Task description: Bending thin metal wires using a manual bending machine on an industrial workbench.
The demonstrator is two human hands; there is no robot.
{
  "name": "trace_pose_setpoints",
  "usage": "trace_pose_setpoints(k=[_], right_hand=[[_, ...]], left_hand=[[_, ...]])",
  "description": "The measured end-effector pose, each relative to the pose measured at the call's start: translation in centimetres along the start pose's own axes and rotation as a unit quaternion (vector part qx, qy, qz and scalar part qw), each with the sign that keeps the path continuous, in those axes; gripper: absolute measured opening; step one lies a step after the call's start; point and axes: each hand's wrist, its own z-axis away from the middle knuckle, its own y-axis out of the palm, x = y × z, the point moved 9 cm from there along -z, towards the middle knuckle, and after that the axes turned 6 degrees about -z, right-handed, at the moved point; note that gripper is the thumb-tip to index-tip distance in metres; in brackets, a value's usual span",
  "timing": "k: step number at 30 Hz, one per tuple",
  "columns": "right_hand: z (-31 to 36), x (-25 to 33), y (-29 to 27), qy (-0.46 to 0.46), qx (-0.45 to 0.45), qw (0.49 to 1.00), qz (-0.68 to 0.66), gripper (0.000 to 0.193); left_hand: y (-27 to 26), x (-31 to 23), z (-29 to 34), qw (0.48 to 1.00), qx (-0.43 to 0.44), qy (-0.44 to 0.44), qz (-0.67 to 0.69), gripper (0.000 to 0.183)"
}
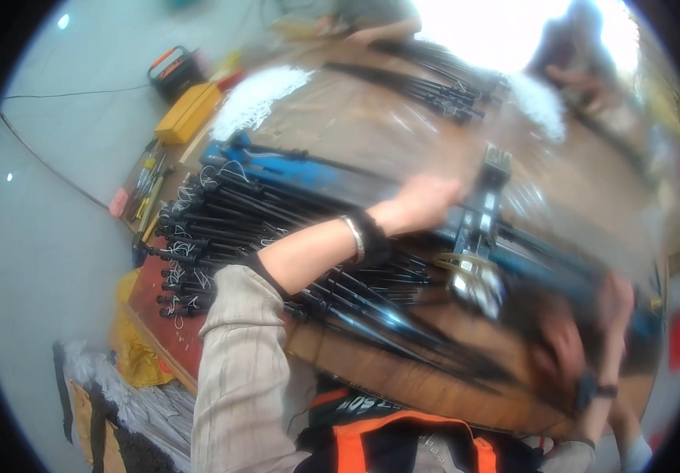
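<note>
My left hand [428,202], smeared by motion, is closed around a thin black rod [348,166] lying over a long blue fixture [285,165]. Just right of that hand stands a metal clamp-like device [478,236] with a yellowish band [466,264] around its lower part. My right hand [562,347] is at the right side of the table near a dark blurred shape; its fingers are too smeared to read. Beneath my left forearm lies a large bundle of black rods [269,213], with thin white loops of string at their left ends.
Two people [580,59] are across the table, with more black rods [434,98] near them. White strands [257,98] lie on the far table, and hand tools [147,181] line its left edge. A yellow box [188,113] and a black-orange case [174,72] stand beyond.
</note>
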Motion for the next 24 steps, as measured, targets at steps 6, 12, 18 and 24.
trace_pose_setpoints(k=[6,12,18,24], right_hand=[[1.0,1.6,-2.4,0.025,-0.049,0.998,-0.033,0.009],[-0.1,17.0,-6.4,-0.112,-0.112,0.984,-0.087,0.026],[5.0,21.1,-5.0,-0.175,-0.045,0.971,-0.159,0.025],[5.1,21.7,-4.0,-0.15,-0.043,0.97,-0.187,0.023]], left_hand=[[-1.0,-1.6,0.8,0.985,-0.108,0.133,-0.001,0.013],[-0.8,-1.1,1.0,0.996,-0.018,0.054,-0.07,0.011],[0.2,-1.4,-0.3,0.994,0.021,0.03,-0.099,0.006],[0.5,-1.4,-0.8,0.993,0.059,0.012,-0.1,0.007]])
